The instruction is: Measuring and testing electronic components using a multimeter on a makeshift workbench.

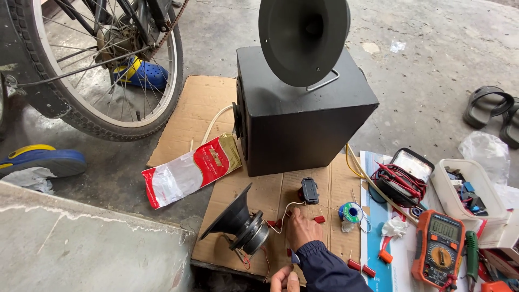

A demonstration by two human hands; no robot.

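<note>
While a black speaker box (303, 119) with a horn (303, 38) on top stood on the cardboard (200, 103), a smaller horn speaker (238, 224) lay on its side before it. Right hand (303, 230) rested knuckles-up, fingers curled together on small red parts (277, 222) and a white wire (286, 208) beside that speaker. Left hand (285, 280) was mostly cut off; grip could not be told. Orange meter (438, 249) lay well right.

The right hand (300, 229) rests on the cardboard (281, 189), touching a white wire (281, 212) beside a small horn speaker (238, 223). The left hand (285, 279) shows at the bottom edge. A black box (303, 119) stands behind.
</note>
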